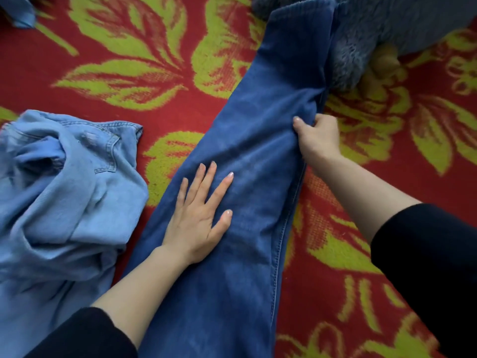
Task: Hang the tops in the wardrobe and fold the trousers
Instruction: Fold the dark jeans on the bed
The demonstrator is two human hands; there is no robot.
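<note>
The trousers (258,151) are being smoothed for folding, laid out along the middle of the rug (129,60). The left hand (200,215) is pressed flat on the cloth with fingers spread, and the side seam is gripped in the right hand (317,138). The long axis runs from the rug's near edge toward its far right, ribbed end farthest. Next, probably, one end must be carried over the other with the edges kept matched.

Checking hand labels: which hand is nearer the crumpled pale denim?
Left. The left hand lies on the dark jeans beside the pale denim; right hand grips their far edge.
</note>
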